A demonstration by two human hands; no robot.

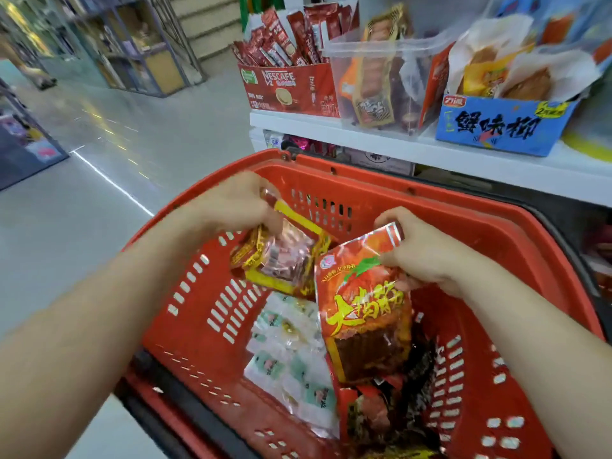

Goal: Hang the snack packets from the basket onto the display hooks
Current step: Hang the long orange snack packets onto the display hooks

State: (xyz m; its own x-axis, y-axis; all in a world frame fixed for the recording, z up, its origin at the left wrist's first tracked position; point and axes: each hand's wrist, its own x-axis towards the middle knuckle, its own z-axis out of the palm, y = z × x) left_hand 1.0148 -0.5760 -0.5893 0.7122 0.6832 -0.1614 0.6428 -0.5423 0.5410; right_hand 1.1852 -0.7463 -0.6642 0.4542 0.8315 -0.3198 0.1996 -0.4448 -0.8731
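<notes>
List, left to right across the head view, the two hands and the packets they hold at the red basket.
left hand → yellow-edged packet → red packet → right hand

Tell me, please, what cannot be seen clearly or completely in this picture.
Head view only:
- Display hooks: none appears in the head view.
- Dark packets in the basket: partly covered by the orange packet that the right hand holds.
- Yellow packet in the left hand: print too blurred to read.
- Goods under the white shelf: hidden by the basket rim.
- Far aisle racks: blurred.
- Basket's near end: cut off by the bottom edge.
</notes>
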